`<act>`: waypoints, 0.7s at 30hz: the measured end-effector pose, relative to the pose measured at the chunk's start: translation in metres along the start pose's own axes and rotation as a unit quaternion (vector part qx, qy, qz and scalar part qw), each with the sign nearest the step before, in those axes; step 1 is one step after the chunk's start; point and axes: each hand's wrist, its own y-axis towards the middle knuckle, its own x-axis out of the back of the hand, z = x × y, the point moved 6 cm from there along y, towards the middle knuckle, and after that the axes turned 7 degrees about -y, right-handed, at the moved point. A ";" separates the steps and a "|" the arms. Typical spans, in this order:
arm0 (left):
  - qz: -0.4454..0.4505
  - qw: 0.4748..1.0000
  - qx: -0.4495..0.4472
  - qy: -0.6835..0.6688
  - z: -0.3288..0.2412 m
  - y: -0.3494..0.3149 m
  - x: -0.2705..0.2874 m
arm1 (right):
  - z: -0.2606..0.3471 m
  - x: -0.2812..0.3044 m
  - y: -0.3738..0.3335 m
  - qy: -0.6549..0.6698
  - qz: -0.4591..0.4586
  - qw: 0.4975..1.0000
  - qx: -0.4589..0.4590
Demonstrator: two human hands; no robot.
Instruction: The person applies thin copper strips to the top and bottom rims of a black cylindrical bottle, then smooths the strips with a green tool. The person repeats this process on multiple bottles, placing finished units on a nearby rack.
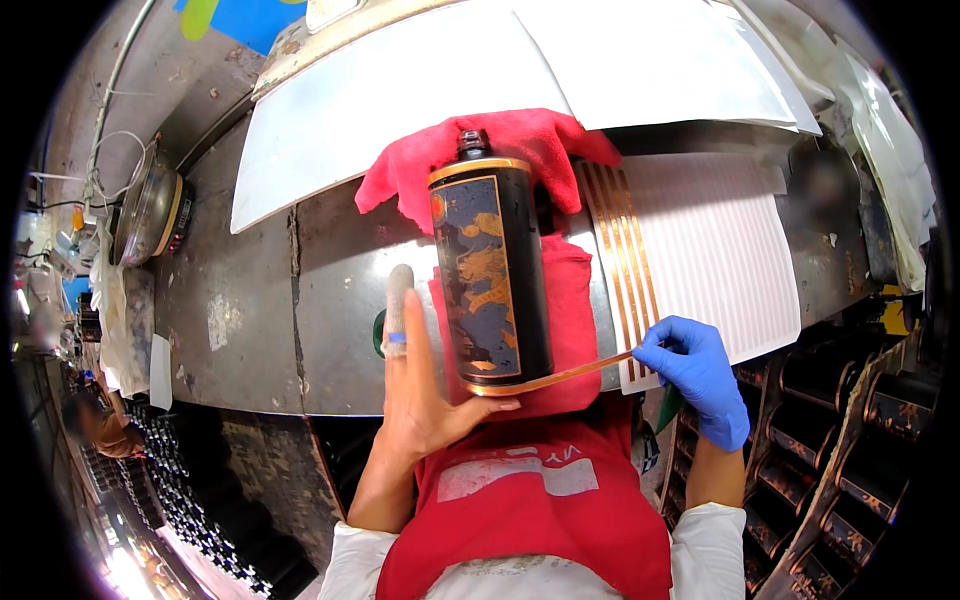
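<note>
A black cylindrical bottle (528,260) with a gold-patterned dark panel lies on red cloths, its narrow neck pointing away from me. Gold bands its far shoulder and near rim. My left hand (415,400) is bare, fingers stretched along the bottle's left side and thumb at its near rim. One finger wears a pale cover with a blue band. In a blue glove, my right hand (690,370) pinches the free end of a thin gold strip (570,376), drawn taut to the right from that rim.
Right of the bottle lies a white striped sheet (730,260) carrying several gold strips (625,260). White boards (400,110) cover the far side of the metal table (230,310). Racks of similar dark cylinders (850,490) stand below right. A round metal object (145,210) sits left.
</note>
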 end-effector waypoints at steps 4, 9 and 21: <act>0.037 0.988 -0.134 0.072 -0.036 0.016 -0.010 | 0.011 0.010 -0.014 0.010 -0.002 1.000 -0.001; 0.030 0.989 -0.133 0.049 -0.032 0.027 -0.019 | 0.018 0.018 -0.020 0.020 0.003 1.000 0.005; 0.041 0.993 -0.104 -0.037 0.015 0.001 -0.017 | 0.007 -0.038 0.006 0.039 0.071 0.997 0.001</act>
